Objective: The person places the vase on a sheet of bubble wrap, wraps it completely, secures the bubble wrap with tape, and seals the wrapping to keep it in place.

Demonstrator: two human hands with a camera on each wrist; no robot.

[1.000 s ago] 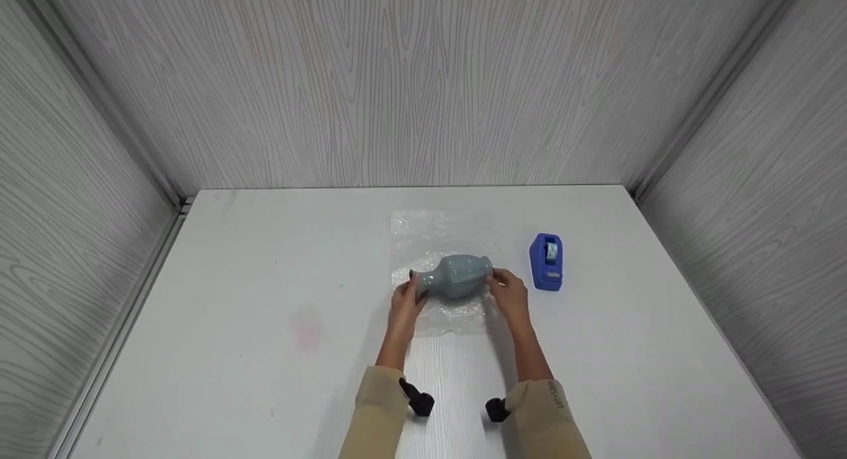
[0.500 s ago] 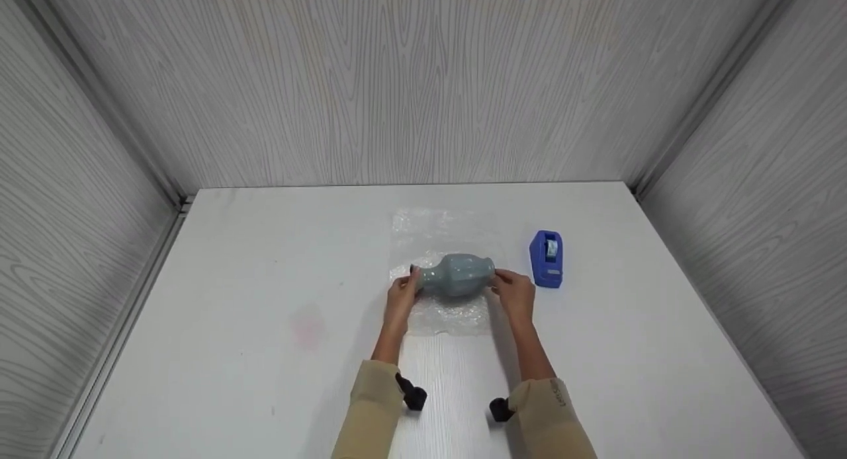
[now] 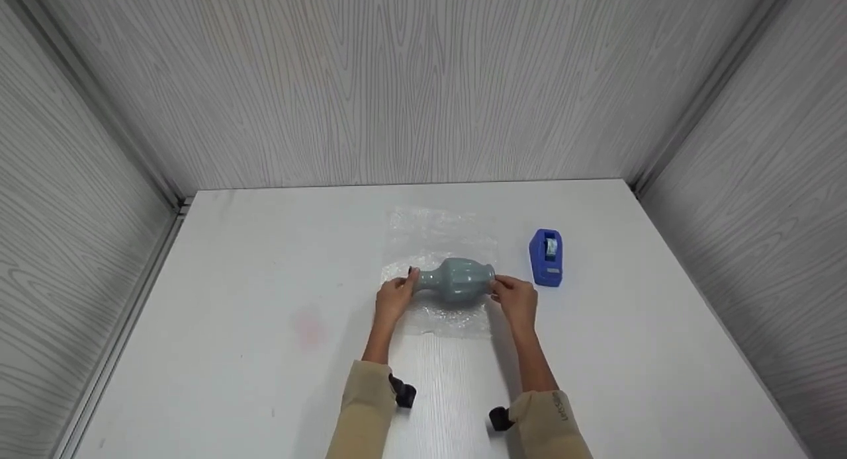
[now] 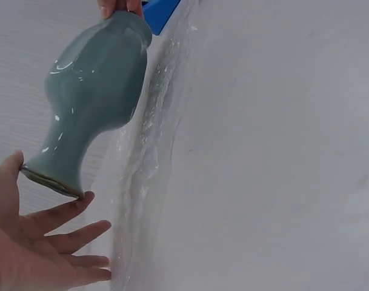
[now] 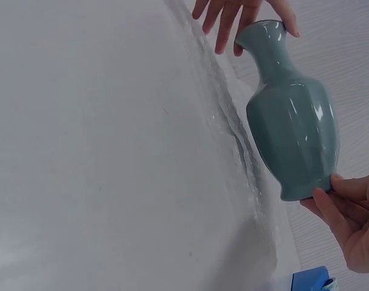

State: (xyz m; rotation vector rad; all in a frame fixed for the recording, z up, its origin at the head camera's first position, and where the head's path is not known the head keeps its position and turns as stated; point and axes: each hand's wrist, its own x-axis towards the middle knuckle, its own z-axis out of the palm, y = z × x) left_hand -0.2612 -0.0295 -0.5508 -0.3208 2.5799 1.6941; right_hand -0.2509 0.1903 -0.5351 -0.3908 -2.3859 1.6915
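Vase (image 3: 465,280): glossy grey-green, faceted body, slim neck, flared mouth; lying sideways over the plastic sheet (image 3: 440,231); inside hidden, can't tell contents.
L hand (image 3: 394,299): your thumb + index clamped on the mouth rim, other fingers spread.
R hand (image 3: 518,302): your thumb + fingers pinching the base end.
Sheet: clear, crinkly, spread on white surface (image 3: 251,280).
Tape dispenser (image 3: 546,268): blue, w/ tape roll in it, near your R hand.

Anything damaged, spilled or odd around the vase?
A faint pink smudge stands out on the white tabletop, left of the clear plastic wrap, because its color breaks the pale surface. No cracks show on the vase.
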